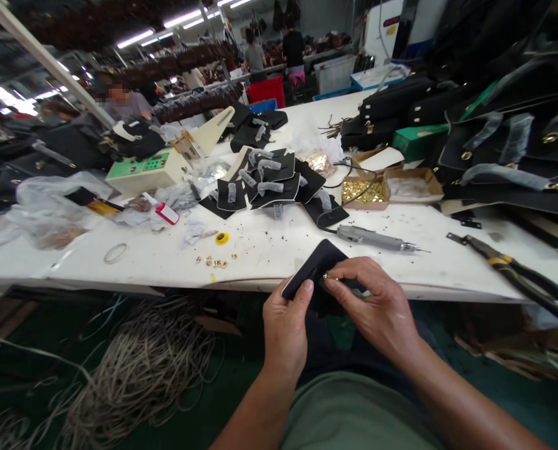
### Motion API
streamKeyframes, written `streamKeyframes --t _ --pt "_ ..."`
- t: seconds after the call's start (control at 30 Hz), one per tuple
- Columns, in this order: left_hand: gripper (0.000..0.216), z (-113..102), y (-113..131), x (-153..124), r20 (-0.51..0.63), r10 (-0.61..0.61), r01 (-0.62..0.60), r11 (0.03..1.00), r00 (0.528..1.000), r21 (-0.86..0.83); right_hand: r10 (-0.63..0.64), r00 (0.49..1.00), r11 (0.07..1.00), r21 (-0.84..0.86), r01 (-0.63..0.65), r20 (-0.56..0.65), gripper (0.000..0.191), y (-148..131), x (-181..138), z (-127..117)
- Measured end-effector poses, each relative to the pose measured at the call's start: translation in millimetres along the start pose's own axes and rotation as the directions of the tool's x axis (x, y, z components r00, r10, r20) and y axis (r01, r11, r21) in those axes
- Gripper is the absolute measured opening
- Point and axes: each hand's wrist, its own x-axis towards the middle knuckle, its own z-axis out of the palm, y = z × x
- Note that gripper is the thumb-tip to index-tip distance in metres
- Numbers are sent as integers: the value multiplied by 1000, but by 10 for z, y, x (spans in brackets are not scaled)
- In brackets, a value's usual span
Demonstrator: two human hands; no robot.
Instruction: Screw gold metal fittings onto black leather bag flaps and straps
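My left hand (286,328) grips the left edge of a black bag flap (323,259), its thumb pressed on the near face. The flap is tilted over the table's front edge. At its middle, my right hand (377,300) pinches a small gold metal fitting (325,277) between thumb and forefinger, against the flap. The fingers partly hide the fitting, so its exact shape cannot be told. Just beyond the hands lies a grey electric screwdriver (375,237). Several loose gold fittings (216,262) are scattered on the white table to the left, close to a yellow roll (221,238).
Black flaps with plastic-wrapped straps (272,181) are heaped mid-table. Beside them stands a box of gold pieces (364,191). Pliers (518,269) jut over the right front edge. Black bags (499,162) crowd the right; a machine (150,167) stands left. A person (129,103) sits beyond it.
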Motion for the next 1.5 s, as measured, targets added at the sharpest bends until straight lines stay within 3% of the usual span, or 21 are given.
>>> streamKeyframes --t 0.13,0.3,0.57,0.9,1.13,1.33,1.5 --pt "29 13 28 26 -42 90 -86 993 995 81 -81 996 995 -48 83 29 6 -110 86 -91" --pt "26 57 72 9 -66 136 -125 981 989 146 -136 988 981 -130 146 79 8 -137 85 -31" --pt "26 107 89 -33 -77 105 -94 986 991 135 -135 991 983 -124 132 -21 9 -41 26 -16" --pt "23 169 100 -73 -48 183 -166 954 982 250 -133 991 990 -54 133 6 11 -6 22 -103" --pt "22 248 139 -145 -40 245 -221 924 969 311 -119 993 988 -95 118 -11 8 -50 22 -191" --pt "22 305 182 -207 35 262 -255 888 964 383 -128 991 984 -123 131 28 9 -28 50 -239" --pt "27 312 101 -255 41 219 -221 924 975 314 -94 993 986 -148 82 -77 3 5 19 -225"
